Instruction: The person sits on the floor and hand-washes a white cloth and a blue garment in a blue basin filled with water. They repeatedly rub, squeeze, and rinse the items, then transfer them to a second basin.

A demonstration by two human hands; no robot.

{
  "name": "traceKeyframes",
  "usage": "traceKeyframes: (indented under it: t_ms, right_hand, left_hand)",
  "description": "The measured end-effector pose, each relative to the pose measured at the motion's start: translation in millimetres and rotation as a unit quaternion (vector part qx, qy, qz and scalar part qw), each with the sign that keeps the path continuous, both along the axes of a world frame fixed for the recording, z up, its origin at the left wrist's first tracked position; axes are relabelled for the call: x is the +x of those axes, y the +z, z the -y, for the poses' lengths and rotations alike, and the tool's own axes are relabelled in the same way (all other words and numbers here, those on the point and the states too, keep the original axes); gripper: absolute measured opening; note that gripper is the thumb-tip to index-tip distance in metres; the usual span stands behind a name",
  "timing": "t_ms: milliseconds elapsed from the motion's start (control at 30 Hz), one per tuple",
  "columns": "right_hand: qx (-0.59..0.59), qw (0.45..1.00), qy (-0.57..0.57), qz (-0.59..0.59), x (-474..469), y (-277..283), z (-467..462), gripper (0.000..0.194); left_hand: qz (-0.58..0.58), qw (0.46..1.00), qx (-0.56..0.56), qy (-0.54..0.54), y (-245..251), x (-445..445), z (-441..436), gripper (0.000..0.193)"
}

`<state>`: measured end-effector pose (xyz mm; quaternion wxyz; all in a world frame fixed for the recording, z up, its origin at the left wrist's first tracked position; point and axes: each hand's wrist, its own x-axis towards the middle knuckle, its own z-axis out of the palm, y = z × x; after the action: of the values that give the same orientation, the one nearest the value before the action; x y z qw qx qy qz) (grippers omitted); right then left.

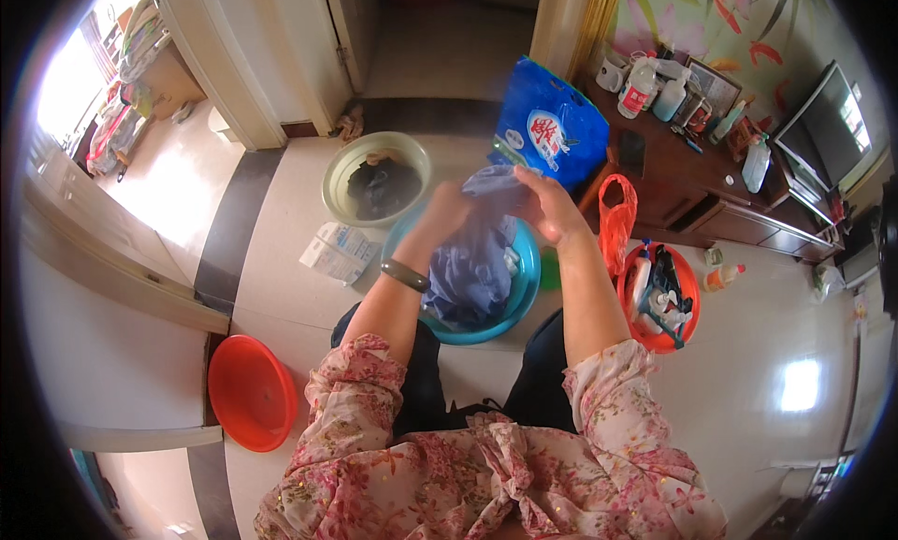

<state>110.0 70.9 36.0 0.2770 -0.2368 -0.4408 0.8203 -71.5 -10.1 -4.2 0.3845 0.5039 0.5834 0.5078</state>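
A blue-grey cloth garment (pixel 471 270) is held up over a blue plastic basin (pixel 527 287), its lower part hanging down inside the rim. My left hand (pixel 447 206), blurred by motion, grips the garment's upper edge, and a dark bangle (pixel 405 275) circles that wrist. On the other side, my right hand (pixel 551 206) holds the bunched top of the cloth between thumb and fingers. Some pale fabric (pixel 511 260) shows at the basin's right inner side. Just behind stands a cream basin (pixel 335 202) with dark wet cloth (pixel 386 189) in it.
A blue detergent bag (pixel 547 129) stands beside a wooden cabinet (pixel 673 161) bearing several bottles. Right of me sits a red basin (pixel 691 326) of bottles and brushes, near a red plastic bag (pixel 617 224). A white packet (pixel 340 252) and another red basin (pixel 252 392) are at left.
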Motion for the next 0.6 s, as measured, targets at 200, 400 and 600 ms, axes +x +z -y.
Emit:
traceKeyframes:
  t_ms: [200, 400, 600]
  right_hand:
    - [0.442, 0.859, 0.083, 0.244, -9.6, -20.6, 12.7, 0.079]
    - [0.430, 0.852, 0.076, 0.288, -18.9, -32.2, 6.4, 0.069]
    - [0.076, 0.997, -0.030, -0.005, -18.6, -28.0, 3.1, 0.029]
  left_hand:
    - [0.370, 0.924, 0.003, 0.091, 3.0, -6.6, -2.5, 0.025]
    - [0.250, 0.947, 0.161, 0.120, -31.2, -32.0, -19.1, 0.021]
    - [0.436, 0.889, 0.107, 0.088, -11.1, -60.4, -4.4, 0.047]
